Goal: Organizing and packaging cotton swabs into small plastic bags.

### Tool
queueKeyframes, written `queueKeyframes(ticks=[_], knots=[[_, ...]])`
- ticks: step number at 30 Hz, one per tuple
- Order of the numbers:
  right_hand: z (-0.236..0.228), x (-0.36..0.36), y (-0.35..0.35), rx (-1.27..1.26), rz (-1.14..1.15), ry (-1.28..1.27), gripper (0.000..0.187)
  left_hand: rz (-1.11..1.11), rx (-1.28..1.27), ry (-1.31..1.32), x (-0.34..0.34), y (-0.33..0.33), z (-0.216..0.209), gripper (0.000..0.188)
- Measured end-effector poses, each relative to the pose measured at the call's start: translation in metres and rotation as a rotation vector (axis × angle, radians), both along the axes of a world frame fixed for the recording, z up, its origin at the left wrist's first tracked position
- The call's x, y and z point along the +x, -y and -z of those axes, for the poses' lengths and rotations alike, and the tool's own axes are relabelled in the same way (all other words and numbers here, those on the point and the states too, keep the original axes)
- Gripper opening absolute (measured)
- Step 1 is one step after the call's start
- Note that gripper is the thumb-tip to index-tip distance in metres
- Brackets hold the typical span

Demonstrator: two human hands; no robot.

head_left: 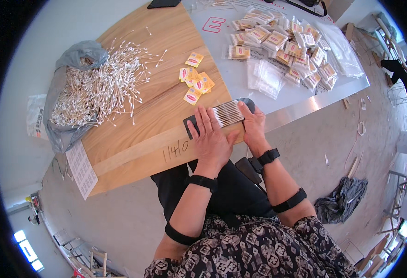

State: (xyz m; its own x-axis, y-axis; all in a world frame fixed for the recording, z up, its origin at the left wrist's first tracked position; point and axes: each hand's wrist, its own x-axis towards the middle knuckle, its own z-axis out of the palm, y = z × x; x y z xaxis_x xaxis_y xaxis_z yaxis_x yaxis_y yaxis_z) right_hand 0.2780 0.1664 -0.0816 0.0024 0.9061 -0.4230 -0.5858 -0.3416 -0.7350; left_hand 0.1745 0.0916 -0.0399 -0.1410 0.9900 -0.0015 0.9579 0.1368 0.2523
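Observation:
A row of cotton swabs [228, 113] lies side by side on a dark, round-ended holder [189, 131] near the table's front edge. My left hand [211, 140] rests over its left part, fingers stretched out flat against the ends of the swabs. At the opposite end my right hand [255, 127] is closed round the holder, its thumb pressing by the swab tips. Part of the holder is hidden beneath both hands. Just beyond are several small yellow-and-orange cards [198, 83], loosely overlapping.
On the wooden table [166, 41], a grey plastic bag [64, 134] spills a large heap of cotton swabs [101, 83] at the left. Packed swab bags [300, 51] pile up on the grey board at the right, beside empty clear bags [266, 78]. A printed sheet [81, 170] hangs over the left edge.

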Motion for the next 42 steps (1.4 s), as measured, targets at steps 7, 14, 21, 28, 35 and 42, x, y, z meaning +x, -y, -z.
queueKeyframes(ticks=[7,14,21,28,35,42], knots=[[-0.002,-0.002,0.000,0.021,-0.002,0.092,0.012,0.001,0.024,0.031,-0.006,0.001,0.002,0.090],[-0.013,0.034,0.008,-0.010,0.127,0.445,0.022,-0.141,0.279,0.112,-0.072,0.014,0.006,0.075],[-0.037,0.041,0.024,0.295,0.104,0.704,0.016,-0.521,0.327,0.011,-0.221,0.003,-0.012,0.036],[-0.055,-0.049,0.051,0.571,-0.464,0.722,0.006,-0.505,0.338,-0.058,-0.228,-0.002,-0.002,0.012],[-0.050,-0.103,0.033,0.810,-0.663,0.947,0.031,-0.288,0.361,0.285,-0.185,0.033,-0.005,0.013],[-0.047,-0.142,0.027,1.073,-0.683,1.057,0.046,-0.534,0.438,0.339,-0.218,0.026,0.004,0.014]])
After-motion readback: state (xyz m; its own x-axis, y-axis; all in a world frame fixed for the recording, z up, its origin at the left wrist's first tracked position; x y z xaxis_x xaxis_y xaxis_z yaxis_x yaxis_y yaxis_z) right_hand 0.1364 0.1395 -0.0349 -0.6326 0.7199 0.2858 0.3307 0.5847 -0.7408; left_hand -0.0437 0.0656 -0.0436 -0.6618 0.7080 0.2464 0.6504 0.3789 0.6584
